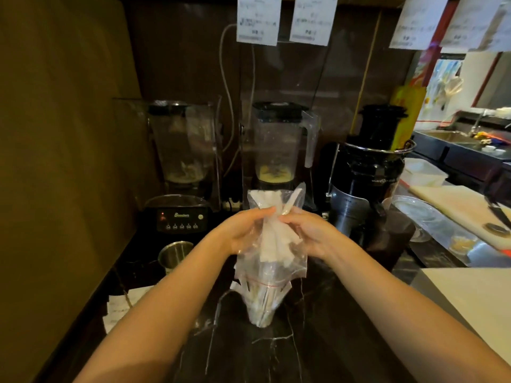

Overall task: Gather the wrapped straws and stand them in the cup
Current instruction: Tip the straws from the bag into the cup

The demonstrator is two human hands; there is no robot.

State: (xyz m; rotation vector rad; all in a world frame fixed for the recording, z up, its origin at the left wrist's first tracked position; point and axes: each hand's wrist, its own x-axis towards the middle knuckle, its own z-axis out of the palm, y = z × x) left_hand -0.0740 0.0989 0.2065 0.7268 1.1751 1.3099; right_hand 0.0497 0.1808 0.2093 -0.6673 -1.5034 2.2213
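Clear plastic bag pinched between both hands near its upper part. Left hand wraps the bag's left side, fingers curled round it, thumb on top. Right hand grips the right side, fingertips closed on a fold of plastic near the top. Bag is upright, mouth pointing down; a red seal line runs across its lower part.

Wrapped straws are inside the bag, white paper bunched together, tops reaching above the hands. Their lower ends run down through the bag's mouth into the cup, which stands on the dark marble counter directly below the hands. Bag plastic drapes over the cup rim, so can't tell how many straws sit fully in it.

Left of the forearm: a steel cup on the counter, paper slips nearer. Far side, left to right: blender with button panel, second blender with yellow residue at the bottom, black juicer. Right: a white cutting board. Paper tickets hang above the blenders.
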